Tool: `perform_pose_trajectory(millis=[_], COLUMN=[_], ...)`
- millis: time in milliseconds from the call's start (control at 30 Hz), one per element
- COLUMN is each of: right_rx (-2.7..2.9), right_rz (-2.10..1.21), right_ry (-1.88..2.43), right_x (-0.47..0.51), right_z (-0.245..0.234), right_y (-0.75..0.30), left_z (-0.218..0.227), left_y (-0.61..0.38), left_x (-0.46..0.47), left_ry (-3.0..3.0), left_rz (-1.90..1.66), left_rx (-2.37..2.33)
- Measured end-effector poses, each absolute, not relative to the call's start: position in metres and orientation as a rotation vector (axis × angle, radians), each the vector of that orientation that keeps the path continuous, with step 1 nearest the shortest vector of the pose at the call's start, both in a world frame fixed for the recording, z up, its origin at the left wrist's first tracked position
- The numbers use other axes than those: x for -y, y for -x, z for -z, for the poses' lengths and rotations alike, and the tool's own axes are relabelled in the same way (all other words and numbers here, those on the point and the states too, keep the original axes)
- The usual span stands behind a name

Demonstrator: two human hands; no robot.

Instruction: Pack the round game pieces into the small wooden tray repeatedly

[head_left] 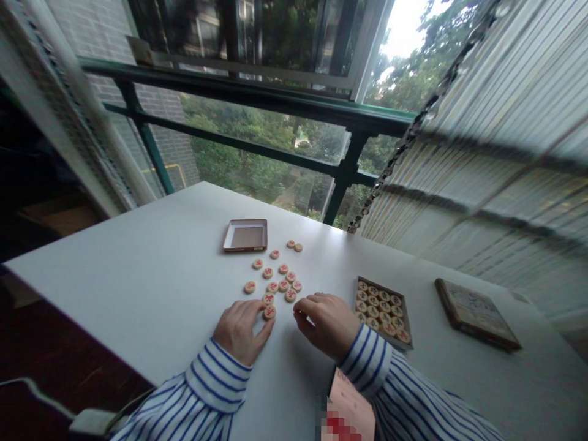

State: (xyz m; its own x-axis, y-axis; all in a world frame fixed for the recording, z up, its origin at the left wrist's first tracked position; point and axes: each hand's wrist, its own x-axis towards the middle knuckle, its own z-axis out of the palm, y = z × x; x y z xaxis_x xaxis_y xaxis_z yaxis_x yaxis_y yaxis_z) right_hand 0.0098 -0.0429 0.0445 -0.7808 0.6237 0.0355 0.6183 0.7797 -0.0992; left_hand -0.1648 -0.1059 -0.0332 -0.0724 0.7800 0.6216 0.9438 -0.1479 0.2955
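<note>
My left hand (241, 329) is closed around the edge of a round wooden Chinese chess piece (269, 313) with a red character, thumb and fingertips on its sides. Another red-marked piece (268, 298) lies just beyond it, close to the fingertips. My right hand (324, 321) is curled, its thumb and fingertips pressed together a little above the white table. Whether anything sits in that pinch is hidden. Several more red-marked pieces (283, 285) lie loosely scattered past both hands. To the right, a shallow box (408, 324) holds rows of pieces, mostly with dark characters and some red.
An empty shallow tray-like box part (245, 248) rests at the table's far side. A flat brown box or lid (478, 313) lies at the right. Below my right forearm is a pink printed item (353, 398). Window railing (257, 98) and a curtain (496, 153) border the white table (151, 269).
</note>
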Motion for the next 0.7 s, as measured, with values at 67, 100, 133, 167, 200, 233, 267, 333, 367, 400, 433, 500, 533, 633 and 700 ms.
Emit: perform_pose_trajectory(millis=[67, 100, 133, 167, 200, 233, 267, 333, 367, 400, 433, 500, 533, 633, 700], right_rx=[2.900, 2.902, 2.906, 2.911, 2.916, 2.920, 2.921, 2.921, 2.921, 2.920, 2.918, 2.912, 2.908, 2.905, 2.901], right_rz=[-0.132, -0.135, -0.140, -0.148, -0.155, -0.163, -0.168, -0.168, -0.165, -0.162, -0.161, -0.161, -0.161, -0.155, -0.144], right_ry=[1.007, 1.002, 0.999, 0.999, 1.003, 1.008, 1.010, 1.002, 0.996, 0.992, 0.989, 0.990, 0.991, 0.983, 0.980], right_x=[0.0422, 0.0420, 0.0418, 0.0418, 0.0419, 0.0420, 0.0422, 0.0424, 0.0424, 0.0423, 0.0421, 0.0417, 0.0415, 0.0412, 0.0414], right_z=[-0.0434, -0.0430, -0.0426, -0.0423, -0.0420, -0.0417, -0.0414, -0.0407, -0.0404, -0.0402, -0.0402, -0.0405, -0.0409, -0.0421, -0.0427], right_y=[-0.0099, -0.0099, -0.0099, -0.0100, -0.0100, -0.0102, -0.0103, -0.0107, -0.0109, -0.0111, -0.0112, -0.0117, -0.0120, -0.0131, -0.0139], left_z=[0.0336, 0.0339, 0.0342, 0.0345, 0.0348, 0.0350, 0.0352, 0.0351, 0.0348, 0.0342, 0.0335, 0.0317, 0.0307, 0.0280, 0.0270], left_y=[0.1645, 0.1643, 0.1642, 0.1641, 0.1641, 0.1640, 0.1640, 0.1638, 0.1637, 0.1634, 0.1631, 0.1624, 0.1621, 0.1615, 0.1616], left_x=[0.1059, 0.1058, 0.1056, 0.1053, 0.1050, 0.1048, 0.1045, 0.1043, 0.1043, 0.1044, 0.1045, 0.1049, 0.1052, 0.1060, 0.1065], left_ry=[1.965, 1.963, 1.959, 1.957, 1.955, 1.958, 1.961, 1.960, 1.955, 1.953, 1.954, 1.950, 1.946, 1.918, 1.907], left_rz=[1.011, 1.003, 0.995, 0.991, 0.989, 0.989, 0.991, 0.996, 0.999, 1.004, 1.011, 1.040, 1.057, 1.096, 1.101], left_rx=[1.892, 1.898, 1.903, 1.904, 1.903, 1.901, 1.897, 1.891, 1.888, 1.882, 1.873, 1.843, 1.823, 1.763, 1.737])
